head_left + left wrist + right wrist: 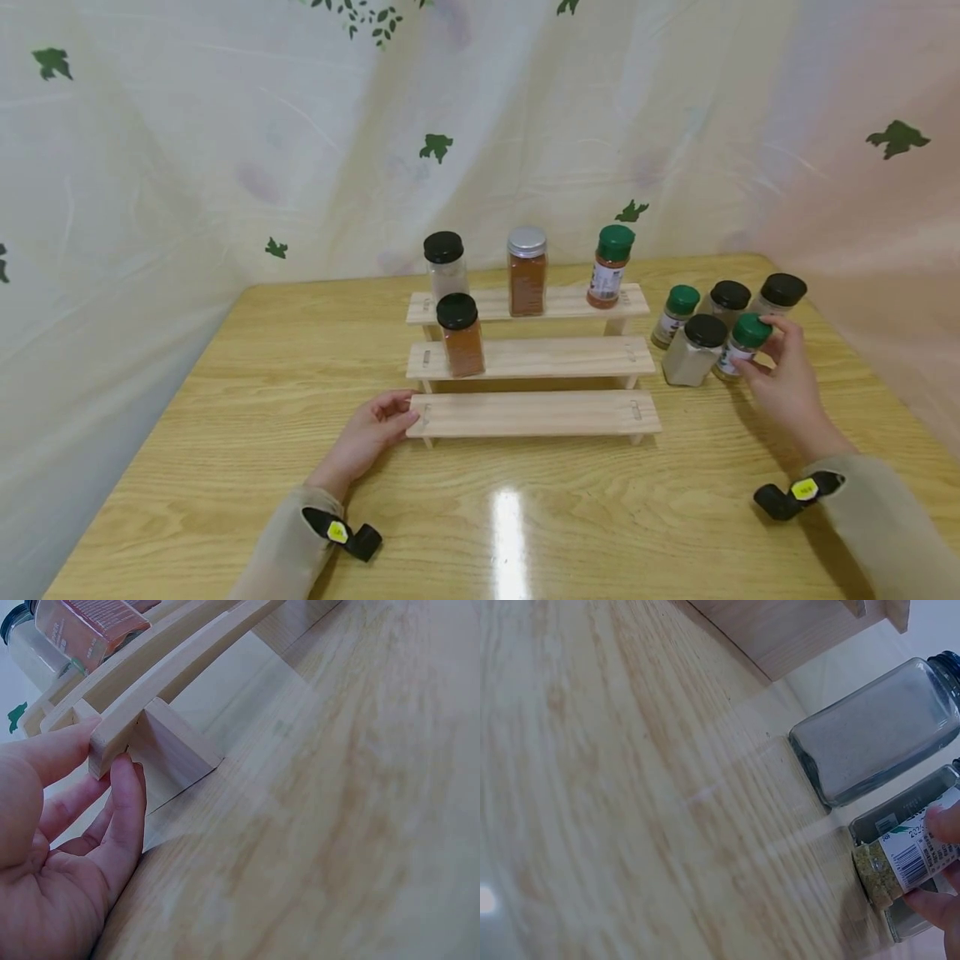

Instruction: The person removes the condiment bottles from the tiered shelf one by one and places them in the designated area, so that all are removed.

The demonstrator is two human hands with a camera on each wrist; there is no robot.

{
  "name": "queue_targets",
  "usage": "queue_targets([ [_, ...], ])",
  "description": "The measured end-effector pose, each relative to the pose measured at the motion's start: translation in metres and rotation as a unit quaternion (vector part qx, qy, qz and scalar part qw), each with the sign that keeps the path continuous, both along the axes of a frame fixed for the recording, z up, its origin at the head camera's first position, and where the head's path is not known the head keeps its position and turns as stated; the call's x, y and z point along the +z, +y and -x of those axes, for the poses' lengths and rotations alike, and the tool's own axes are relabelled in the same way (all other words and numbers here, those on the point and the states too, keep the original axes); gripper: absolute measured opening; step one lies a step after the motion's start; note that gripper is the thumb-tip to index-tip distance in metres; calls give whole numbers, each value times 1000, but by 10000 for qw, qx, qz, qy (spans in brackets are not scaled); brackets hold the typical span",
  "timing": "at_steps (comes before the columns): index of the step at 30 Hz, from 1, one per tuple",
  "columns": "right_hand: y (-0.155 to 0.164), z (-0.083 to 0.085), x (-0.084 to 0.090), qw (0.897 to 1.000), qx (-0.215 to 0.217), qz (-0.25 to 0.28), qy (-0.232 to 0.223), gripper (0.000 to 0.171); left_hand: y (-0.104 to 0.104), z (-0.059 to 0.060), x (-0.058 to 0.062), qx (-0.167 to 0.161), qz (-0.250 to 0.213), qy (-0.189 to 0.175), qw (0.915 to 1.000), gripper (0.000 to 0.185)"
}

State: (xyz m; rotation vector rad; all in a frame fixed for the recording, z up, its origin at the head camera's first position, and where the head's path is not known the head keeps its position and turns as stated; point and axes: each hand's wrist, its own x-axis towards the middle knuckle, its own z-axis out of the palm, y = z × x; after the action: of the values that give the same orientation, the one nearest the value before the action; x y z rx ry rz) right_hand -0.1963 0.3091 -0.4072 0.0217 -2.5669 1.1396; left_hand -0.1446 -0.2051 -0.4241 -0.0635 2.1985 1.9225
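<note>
Pinched between thumb and fingers of the right hand point(780, 379), a small jar with a green cap point(741, 345) stands on the table point(225, 417) at the right end of a cluster of jars. Seen from the head camera, that cluster sits just right of a three-step wooden rack point(534, 412): a black-capped jar of grey powder point(693, 350) touches the held jar's left side, and another green-capped jar point(675, 315) and two more black-capped jars point(727, 302) stand behind. The left hand point(367, 437) lies on the table at the rack's left end, fingers loosely curled, fingertips against the end of the lowest step. On the top step stand a black-capped jar point(446, 265), a silver-capped jar of brown spice point(527, 271) and a green-capped jar point(609, 267); on the middle step, at the left, a black-capped jar of orange-brown spice point(461, 335).

From the left wrist, the left hand point(52, 855) holds the end of the lowest step point(120, 731), thumb on top and a fingertip under the board's end, beside its block foot point(176, 754). Part of a jar of reddish spice point(90, 626) shows above.

From the right wrist, fingertips point(937, 904) press the labelled jar point(904, 859), which holds a yellowish-green spice; the grey-powder jar point(874, 742) stands next to it, and the rack's underside point(795, 630) lies beyond.
</note>
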Motion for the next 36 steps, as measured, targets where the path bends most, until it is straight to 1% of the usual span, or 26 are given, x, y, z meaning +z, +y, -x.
queue_targets([
  [5,3,2,-4,10000,29,41,52,71,0,0,0,23,23,-9,10000,44],
  [11,4,3,-4,9999,92,62,-56,73,-1,-1,0,14,-46,6,10000,44],
  [17,4,3,-6,9997,201,106,30,74,-1,-1,0,23,-75,-2,10000,44],
  [22,5,2,-6,9997,197,117,-59,74,-1,-1,-1,8,-95,5,10000,45],
  [29,9,-1,-2,9991,387,176,-22,64,0,-1,-1,-21,-91,16,10000,45],
  [36,13,-3,6,9989,421,179,65,64,0,0,0,-18,-106,27,9999,44],
])
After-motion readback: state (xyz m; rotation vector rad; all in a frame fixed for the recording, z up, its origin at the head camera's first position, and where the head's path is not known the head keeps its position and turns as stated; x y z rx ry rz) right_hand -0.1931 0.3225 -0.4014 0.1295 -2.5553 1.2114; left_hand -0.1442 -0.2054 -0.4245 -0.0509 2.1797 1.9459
